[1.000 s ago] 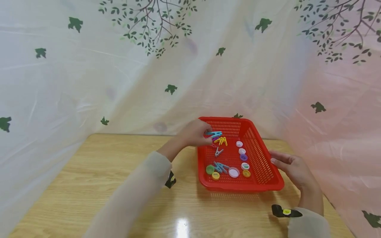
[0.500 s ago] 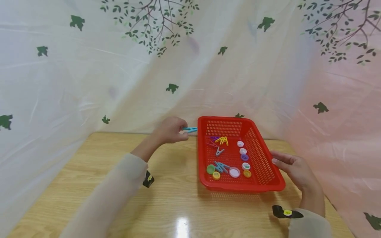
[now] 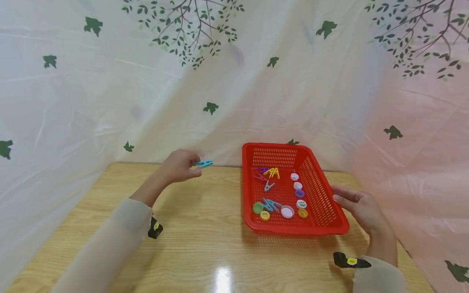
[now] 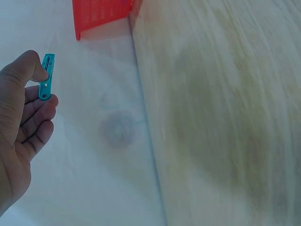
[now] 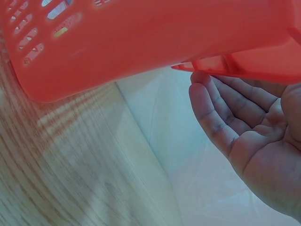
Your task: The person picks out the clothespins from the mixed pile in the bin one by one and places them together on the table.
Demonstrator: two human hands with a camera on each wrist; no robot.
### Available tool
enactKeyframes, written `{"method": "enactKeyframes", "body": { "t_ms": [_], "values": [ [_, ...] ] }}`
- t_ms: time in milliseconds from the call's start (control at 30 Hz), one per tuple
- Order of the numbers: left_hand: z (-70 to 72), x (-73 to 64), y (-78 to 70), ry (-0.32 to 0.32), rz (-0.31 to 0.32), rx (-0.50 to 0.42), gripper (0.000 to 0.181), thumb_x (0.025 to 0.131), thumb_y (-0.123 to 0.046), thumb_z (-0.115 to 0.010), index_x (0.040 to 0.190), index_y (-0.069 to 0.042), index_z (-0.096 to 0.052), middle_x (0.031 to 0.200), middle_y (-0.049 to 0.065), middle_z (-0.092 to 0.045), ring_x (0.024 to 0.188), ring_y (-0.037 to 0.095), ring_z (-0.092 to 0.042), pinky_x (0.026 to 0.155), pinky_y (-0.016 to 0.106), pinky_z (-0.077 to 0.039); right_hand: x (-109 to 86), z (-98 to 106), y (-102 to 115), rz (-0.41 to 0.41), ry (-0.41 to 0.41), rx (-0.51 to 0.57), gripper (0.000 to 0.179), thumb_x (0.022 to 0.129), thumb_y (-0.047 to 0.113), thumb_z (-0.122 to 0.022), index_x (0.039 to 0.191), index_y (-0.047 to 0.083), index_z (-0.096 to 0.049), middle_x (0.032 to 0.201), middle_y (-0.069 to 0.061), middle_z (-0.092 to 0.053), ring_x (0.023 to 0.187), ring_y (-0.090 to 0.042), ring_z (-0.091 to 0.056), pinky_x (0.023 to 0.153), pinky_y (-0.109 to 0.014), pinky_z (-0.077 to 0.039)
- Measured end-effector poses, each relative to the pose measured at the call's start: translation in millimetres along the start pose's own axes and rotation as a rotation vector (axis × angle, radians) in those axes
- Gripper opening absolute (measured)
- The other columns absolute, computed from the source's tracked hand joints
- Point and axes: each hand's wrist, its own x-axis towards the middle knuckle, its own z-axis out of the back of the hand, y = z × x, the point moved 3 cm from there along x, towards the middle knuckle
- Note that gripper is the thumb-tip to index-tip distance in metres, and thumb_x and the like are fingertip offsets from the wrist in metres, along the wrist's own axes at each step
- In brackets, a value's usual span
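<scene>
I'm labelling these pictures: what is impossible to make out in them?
Head view: marks on the white-and-green cap, too small to read.
Left wrist view: part of the turquoise clothespin, covered by the left hand.
Left wrist view: most of the red basket, past the top edge.
Right wrist view: the basket's contents, hidden mostly behind its wall.
Right wrist view: part of the right hand, past the right edge.

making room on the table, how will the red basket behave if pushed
Probably light for its size: the basket is full of holes. Broad and low, it should hardly tip. The loose caps and pegs inside may slide.
</scene>
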Motion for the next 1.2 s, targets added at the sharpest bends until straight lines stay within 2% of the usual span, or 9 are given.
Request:
{"method": "enactKeyframes", "body": {
  "t_ms": [167,433,733,967,1200],
  "values": [
    [1.2,-18.6,23.5,-0.005,0.049,0.005,0.021,0.083,-0.018,-0.070,0.096,-0.002,-0.075,0.083,0.006,-0.071,0.072,0.019,-0.061,0.071,0.044,-0.055,1.0,-1,0,0.012,-0.003,-0.001,0.070,0.096,0.047,-0.069,0.153,0.009,-0.048,0.151,-0.015,-0.052,0.145,-0.042,-0.036,0.108,-0.079,-0.023],
    [-1.9,-50.9,60.7,-0.016,0.172,-0.021,0.027,0.085,-0.019,-0.070,0.102,0.000,-0.075,0.087,0.010,-0.074,0.077,0.023,-0.069,0.073,0.046,-0.058,1.4,-1,3,0.028,0.004,-0.006,0.069,0.097,0.045,-0.069,0.152,0.008,-0.049,0.149,-0.014,-0.055,0.144,-0.041,-0.037,0.107,-0.079,-0.024],
    [-3.4,-80.6,84.6,-0.004,0.265,-0.033,0.022,0.087,-0.019,-0.069,0.097,-0.001,-0.076,0.084,0.006,-0.073,0.076,0.021,-0.067,0.072,0.045,-0.056,2.2,1,1,-0.003,0.000,-0.009,0.069,0.096,0.047,-0.068,0.153,0.012,-0.049,0.152,-0.016,-0.051,0.146,-0.043,-0.033,0.105,-0.081,-0.023],
    [-6.9,-98.4,103.4,0.016,0.339,-0.026,0.025,0.089,-0.019,-0.069,0.098,0.004,-0.075,0.086,0.012,-0.074,0.077,0.027,-0.068,0.072,0.047,-0.055,0.1,2,2,0.013,-0.002,-0.017,0.069,0.096,0.047,-0.068,0.152,0.010,-0.049,0.151,-0.015,-0.053,0.145,-0.042,-0.036,0.106,-0.079,-0.024],
    [-11.0,-116.4,129.1,0.073,0.429,-0.004,0.032,0.091,-0.022,-0.071,0.097,0.009,-0.075,0.089,0.019,-0.074,0.077,0.030,-0.067,0.071,0.049,-0.056,-2.3,0,4,0.034,-0.001,-0.026,0.069,0.097,0.046,-0.068,0.152,0.007,-0.049,0.151,-0.018,-0.052,0.144,-0.042,-0.036,0.107,-0.078,-0.026]
  ]
}}
